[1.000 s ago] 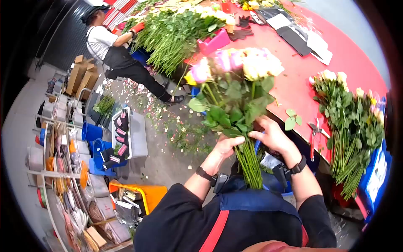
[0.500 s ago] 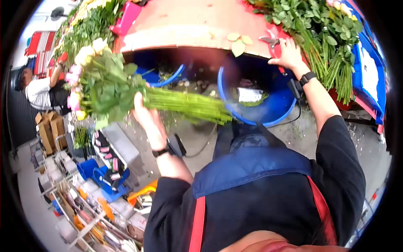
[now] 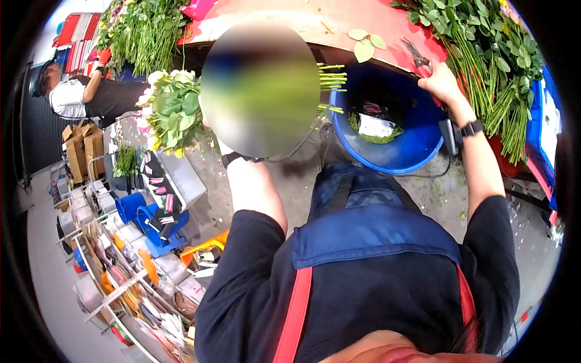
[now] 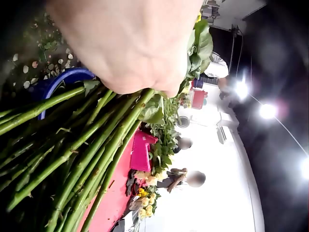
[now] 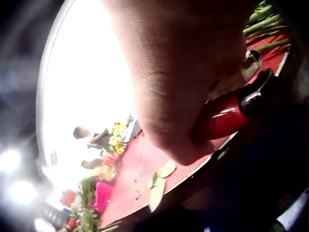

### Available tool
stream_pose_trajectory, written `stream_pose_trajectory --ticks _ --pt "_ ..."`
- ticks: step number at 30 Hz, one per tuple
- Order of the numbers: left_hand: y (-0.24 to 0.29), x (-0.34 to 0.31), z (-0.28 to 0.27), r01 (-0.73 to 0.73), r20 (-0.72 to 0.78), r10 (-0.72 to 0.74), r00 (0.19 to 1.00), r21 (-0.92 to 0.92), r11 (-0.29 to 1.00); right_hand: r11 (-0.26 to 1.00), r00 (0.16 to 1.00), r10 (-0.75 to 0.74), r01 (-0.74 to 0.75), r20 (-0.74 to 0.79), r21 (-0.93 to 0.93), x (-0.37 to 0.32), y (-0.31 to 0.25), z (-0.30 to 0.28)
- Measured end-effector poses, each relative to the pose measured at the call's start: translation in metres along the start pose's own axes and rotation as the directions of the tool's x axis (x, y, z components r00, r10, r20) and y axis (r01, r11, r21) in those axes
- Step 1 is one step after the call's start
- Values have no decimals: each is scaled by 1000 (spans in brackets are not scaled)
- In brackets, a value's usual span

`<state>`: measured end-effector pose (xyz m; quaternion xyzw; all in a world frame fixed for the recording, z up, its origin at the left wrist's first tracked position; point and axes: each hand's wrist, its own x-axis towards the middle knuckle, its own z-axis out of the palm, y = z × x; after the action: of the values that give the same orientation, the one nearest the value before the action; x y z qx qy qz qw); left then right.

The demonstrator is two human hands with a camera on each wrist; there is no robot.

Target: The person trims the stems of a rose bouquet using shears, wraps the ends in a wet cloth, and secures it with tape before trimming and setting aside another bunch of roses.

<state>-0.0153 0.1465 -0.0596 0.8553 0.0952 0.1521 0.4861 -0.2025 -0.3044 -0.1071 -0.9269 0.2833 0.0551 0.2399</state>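
A bunch of roses (image 3: 177, 112) lies sideways in the air at the left, leafy heads pointing left and stems to the right. My left hand (image 4: 133, 53) grips it, knuckles over the long green stems (image 4: 104, 154) in the left wrist view. In the head view a round blur hides that hand and the middle of the bunch. My right hand (image 3: 443, 83) holds red-handled pruning shears (image 3: 416, 55) at the table's edge, blades pointing up and away. The right wrist view shows the red handle (image 5: 222, 118) beneath my curled fingers.
Below the stem ends stands a blue bucket (image 3: 393, 166) with cuttings inside. A leaf sprig (image 3: 365, 48) lies on the red table (image 3: 272, 21). More bunched roses (image 3: 484, 78) rest at the right. Another person (image 3: 78, 97) works at the far left, above crowded shelving (image 3: 121, 290).
The bunch went from upright in both hands to sideways in the left hand alone. My right hand left it, reached to the table and took hold of the shears.
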Motion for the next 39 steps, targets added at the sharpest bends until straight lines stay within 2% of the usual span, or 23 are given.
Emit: stream_pose_trajectory --ticks 1,2,3,5,6,7,9,11,12,14,15,17,18,21,22,25,26,27,29,33,36,38,39 --pt "10 16 -1 264 -1 -285 958 -375 888 992 999 11 -16 44 123 -26 -26 -21" --pt "20 32 -2 380 -1 -547 837 -717 584 978 998 -29 17 54 206 -39 -28 -18" --pt "28 33 -8 317 -58 -523 850 -738 596 956 996 -68 48 61 290 -51 -28 -10" --pt "26 52 -25 165 -161 -420 893 -751 639 843 981 -191 141 44 519 -81 -37 4" --pt "42 52 -36 105 -222 -383 896 -734 671 916 981 -192 163 43 367 -97 -44 6" --pt "59 51 -48 44 -283 -343 896 -712 701 912 969 -207 140 138 385 -108 -45 13" --pt "69 66 -73 -249 -394 -52 918 -672 697 896 941 -256 145 222 421 -128 -42 34" --pt "103 59 -91 -558 -523 258 812 -570 602 840 895 -290 69 337 539 -142 -35 59" --pt "124 53 -100 -556 -496 280 822 -592 584 831 874 -284 20 394 555 -150 -35 65" --pt "147 57 -116 -665 -518 420 745 -527 530 859 799 -275 -45 534 509 -156 -43 64" --pt "159 57 -124 -698 -502 486 716 -500 512 825 809 -310 -33 499 565 -158 -44 70" --pt "181 47 -134 -585 -369 475 799 -659 472 747 827 -370 -6 424 665 -159 -43 84" --pt "191 39 -134 -514 -294 471 831 -731 450 739 771 -430 2 469 674 -157 -56 61" --pt "216 13 -122 -232 -37 468 883 -901 366 427 752 -488 -235 442 873 -162 -76 54" --pt "222 8 -113 -352 -151 449 881 -842 409 345 702 -548 -306 455 887 -163 -86 45" --pt "212 20 -91 -319 -257 198 946 -846 427 243 686 -563 -395 460 886 -170 -107 46" --pt "203 28 -82 -276 -227 168 959 -879 388 234 691 -575 -374 438 897 -174 -112 49" --pt "207 12 -71 -215 -224 30 974 -882 419 226 695 -587 -352 415 908 -178 -117 54" --pt "202 -14 -51 -81 -188 -157 970 -853 516 224 685 -601 -350 412 909 -183 -122 68" --pt "115 -14 -16 148 53 -185 981 -820 553 231 746 -516 -353 421 907 -191 -134 88" --pt "69 -22 13 354 168 -390 905 -807 473 101 807 -459 -367 371 924 -198 -144 96" --pt "64 -41 25 464 180 -557 811 -776 426 -5 881 -338 -353 331 936 -198 -147 97" --pt "56 -46 30 489 200 -571 797 -768 414 -35 903 -291 -340 316 940 -194 -147 100"
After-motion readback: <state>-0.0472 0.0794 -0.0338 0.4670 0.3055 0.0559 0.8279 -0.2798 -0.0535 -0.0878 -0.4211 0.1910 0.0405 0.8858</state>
